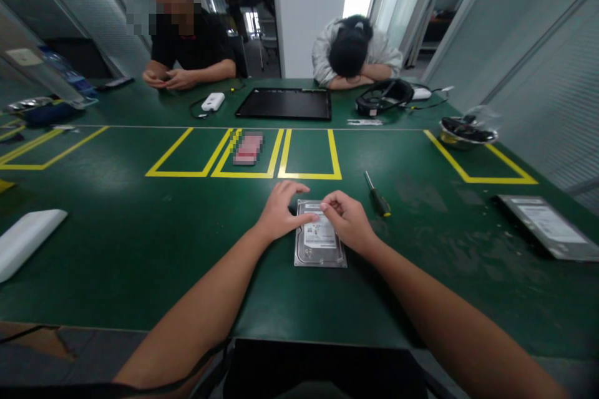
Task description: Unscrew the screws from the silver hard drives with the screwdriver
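Note:
A silver hard drive with a white label lies flat on the green table, directly before me. At its upper left is my left hand, thumb over the label and fingers stretched apart, holding nothing. My right hand is at the drive's upper right, with thumb and index finger pinched together over the label; whatever is between them is too small to name. To the right of that hand lies a screwdriver with a dark green and yellow handle.
A second hard drive lies at the right, below a bowl of dark items. A black panel, a headset and a white device are farther back. Two people sit opposite. A white object is at the left.

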Action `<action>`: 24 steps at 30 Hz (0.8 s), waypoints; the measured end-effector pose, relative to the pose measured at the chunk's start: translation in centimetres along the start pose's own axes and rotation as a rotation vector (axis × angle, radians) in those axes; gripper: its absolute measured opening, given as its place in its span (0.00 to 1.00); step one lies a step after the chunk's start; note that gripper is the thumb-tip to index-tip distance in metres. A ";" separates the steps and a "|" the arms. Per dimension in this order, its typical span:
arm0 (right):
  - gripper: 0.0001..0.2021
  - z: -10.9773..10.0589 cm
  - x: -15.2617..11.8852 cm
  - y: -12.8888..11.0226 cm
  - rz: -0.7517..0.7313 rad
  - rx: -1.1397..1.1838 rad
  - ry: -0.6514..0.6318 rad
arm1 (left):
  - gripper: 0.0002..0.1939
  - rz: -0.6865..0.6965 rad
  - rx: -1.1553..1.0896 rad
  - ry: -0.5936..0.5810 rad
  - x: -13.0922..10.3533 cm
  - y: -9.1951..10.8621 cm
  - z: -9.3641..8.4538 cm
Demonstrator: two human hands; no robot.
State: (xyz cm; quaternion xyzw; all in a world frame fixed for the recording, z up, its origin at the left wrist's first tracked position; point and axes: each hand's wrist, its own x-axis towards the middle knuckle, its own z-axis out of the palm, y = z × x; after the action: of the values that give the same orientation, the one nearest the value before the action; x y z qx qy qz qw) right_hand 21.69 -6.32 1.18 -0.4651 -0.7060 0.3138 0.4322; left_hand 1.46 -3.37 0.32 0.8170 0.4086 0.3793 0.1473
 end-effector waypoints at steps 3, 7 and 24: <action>0.08 0.0 0.0 0.3 0.026 0.077 -0.027 | 0.13 0.180 0.098 0.090 -0.1 0.9 0.1; 0.08 0.0 -0.1 0.2 0.028 0.122 -0.062 | 0.06 0.326 0.142 0.108 -0.3 1.7 0.4; 0.10 -0.6 -0.4 0.2 0.052 0.158 -0.117 | 0.04 0.477 0.189 0.123 -0.9 1.9 0.3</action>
State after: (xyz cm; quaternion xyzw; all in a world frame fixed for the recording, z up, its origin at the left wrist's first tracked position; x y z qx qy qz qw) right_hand 22.34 -6.56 1.17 -0.4286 -0.6908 0.4059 0.4175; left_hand 2.38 -5.25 0.75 0.8759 0.2460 0.4123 -0.0486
